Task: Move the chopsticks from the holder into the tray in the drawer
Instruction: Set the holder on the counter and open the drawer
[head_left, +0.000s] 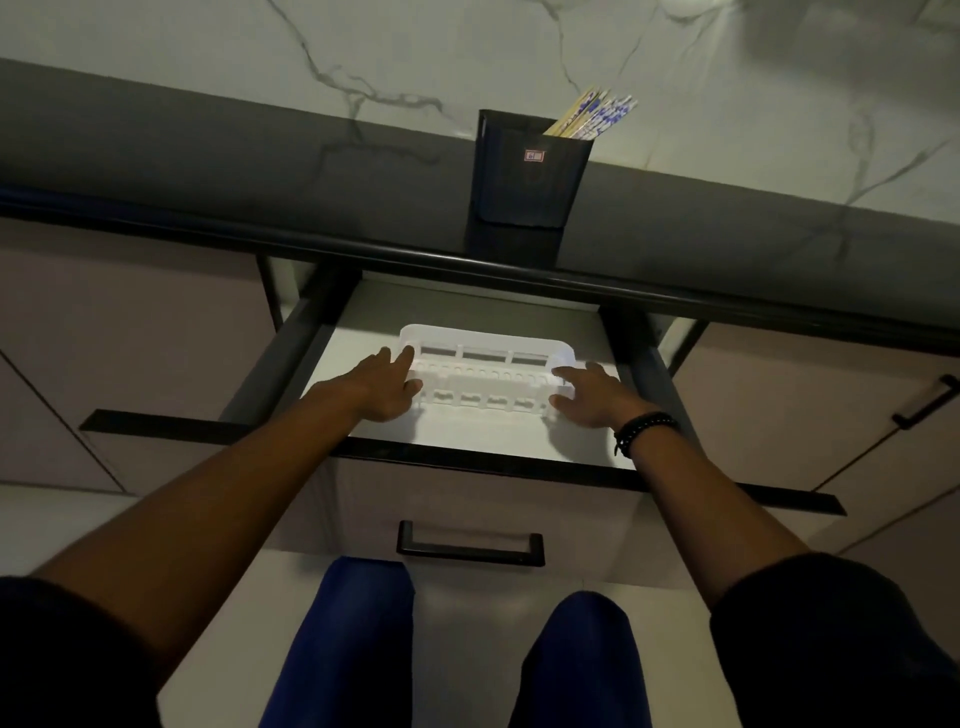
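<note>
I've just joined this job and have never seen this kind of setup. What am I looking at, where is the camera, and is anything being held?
There is no machine here: a person works with two bare hands. The single picture comes from a camera worn on their head, looking forward and down. An open drawer sits below a dark countertop. In it lies a white slotted tray, which looks empty. The left hand touches the tray's left end. The right hand, above a dark beaded wristband, touches its right end. The fingers of both are fairly straight, and neither hand holds chopsticks. The chopsticks stand in the black holder on the countertop, not yet moved.
</note>
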